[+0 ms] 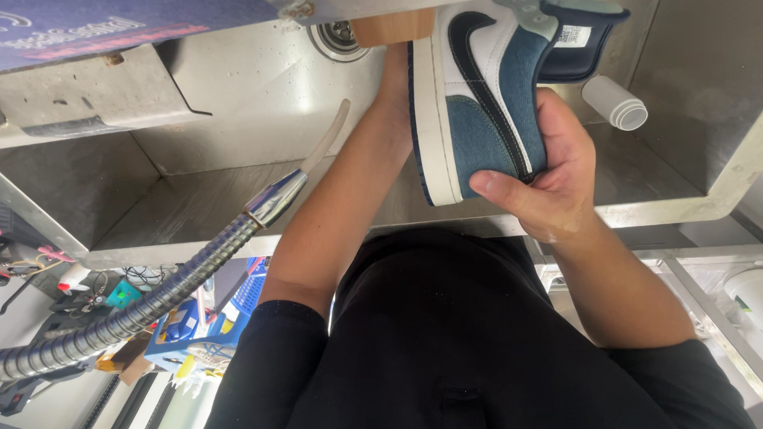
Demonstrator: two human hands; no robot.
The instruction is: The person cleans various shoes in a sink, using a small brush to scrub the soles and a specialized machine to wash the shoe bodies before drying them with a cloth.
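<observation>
While your right hand (552, 182) clamps the blue-and-white sneaker (487, 91) over the sink (234, 82), your left hand (396, 75) is hidden behind it, grip undeterminable; no suds, so washing appears barely begun.

- A stainless steel sink (234, 91) with a drain (337, 37).
- A flexible metal hose (142, 303) crosses it.
- Cluttered tools and cables (99, 298) lie beside the sink.

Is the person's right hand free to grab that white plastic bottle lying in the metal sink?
Probably not right away: the right hand is wrapped around the blue-and-white sneaker. The white plastic bottle lies uncovered just beyond it in the metal sink.
</observation>
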